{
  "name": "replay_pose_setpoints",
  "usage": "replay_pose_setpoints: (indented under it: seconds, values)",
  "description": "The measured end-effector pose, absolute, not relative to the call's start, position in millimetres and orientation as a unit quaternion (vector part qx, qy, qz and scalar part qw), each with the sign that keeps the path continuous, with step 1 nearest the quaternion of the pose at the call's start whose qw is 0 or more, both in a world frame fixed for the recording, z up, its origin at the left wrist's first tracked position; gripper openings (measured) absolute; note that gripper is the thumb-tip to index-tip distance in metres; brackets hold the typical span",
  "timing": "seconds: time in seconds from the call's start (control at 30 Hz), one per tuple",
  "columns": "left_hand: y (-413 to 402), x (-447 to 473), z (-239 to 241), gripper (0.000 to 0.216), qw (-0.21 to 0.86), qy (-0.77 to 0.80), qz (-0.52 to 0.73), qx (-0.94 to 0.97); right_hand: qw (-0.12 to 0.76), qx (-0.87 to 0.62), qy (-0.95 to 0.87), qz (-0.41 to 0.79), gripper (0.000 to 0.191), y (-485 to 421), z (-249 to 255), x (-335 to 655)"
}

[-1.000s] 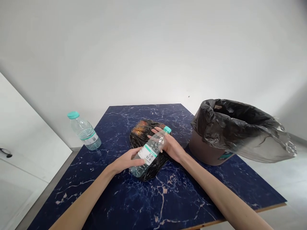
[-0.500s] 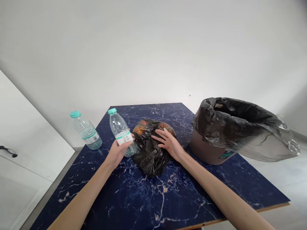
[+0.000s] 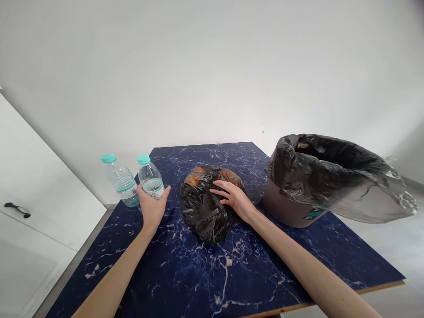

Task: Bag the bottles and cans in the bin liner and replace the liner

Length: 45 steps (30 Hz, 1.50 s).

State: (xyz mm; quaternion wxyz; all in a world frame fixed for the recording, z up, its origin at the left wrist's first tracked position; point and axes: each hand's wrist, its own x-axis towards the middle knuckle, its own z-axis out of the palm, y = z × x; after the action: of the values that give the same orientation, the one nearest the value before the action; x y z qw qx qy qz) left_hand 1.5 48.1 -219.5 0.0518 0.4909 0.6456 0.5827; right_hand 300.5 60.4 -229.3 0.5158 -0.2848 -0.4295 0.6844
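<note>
My left hand [image 3: 151, 209] is wrapped round a clear plastic water bottle [image 3: 149, 176] with a teal cap, upright on the dark blue marble table [image 3: 205, 269]. A second, similar bottle [image 3: 121, 180] stands just to its left, near the table's left edge. My right hand [image 3: 233, 198] rests with fingers spread on a tied black plastic bag [image 3: 202, 207] with orange contents showing through, at the table's middle.
A brown bin [image 3: 288, 207] lined with a loose black bag [image 3: 334, 172] sits at the table's right side. White walls lie behind. A white cabinet with a black handle [image 3: 17, 209] is at the left. The table's wooden front edge runs at lower right.
My left hand took the bottle off the black bag, carried it left and stood it beside the other bottle. My right hand stayed on the bag.
</note>
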Motion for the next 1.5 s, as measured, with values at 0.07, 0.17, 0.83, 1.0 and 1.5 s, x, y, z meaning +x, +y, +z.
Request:
replay_pose_setpoints:
  seconds: [0.07, 0.17, 0.83, 1.0, 1.5]
  values:
    - [48.2, 1.6, -220.7, 0.104, 0.021, 0.626, 0.590, 0.509, 0.517, -0.293, -0.437, 0.676, 0.033, 59.2, -228.1, 299.7]
    - [45.8, 4.9, -217.5, 0.110, -0.055, 0.588, 0.591, 0.550, 0.517, -0.301, -0.457, 0.658, 0.034, 57.0, -225.9, 299.3]
    - [41.9, 7.4, -211.7, 0.083, 0.051, 0.614, 0.554, 0.559, 0.483, -0.332, -0.504, 0.634, 0.041, 53.1, -226.8, 297.8]
    - [52.1, -4.6, -218.7, 0.092, 0.047, 0.600, 0.579, 0.549, 0.477, -0.334, -0.505, 0.637, 0.039, 50.0, -224.7, 296.9]
    - [21.7, 31.4, -199.0, 0.063, -0.238, 0.437, 0.515, 0.698, 0.469, -0.366, -0.569, 0.567, 0.043, 51.1, -226.4, 296.3]
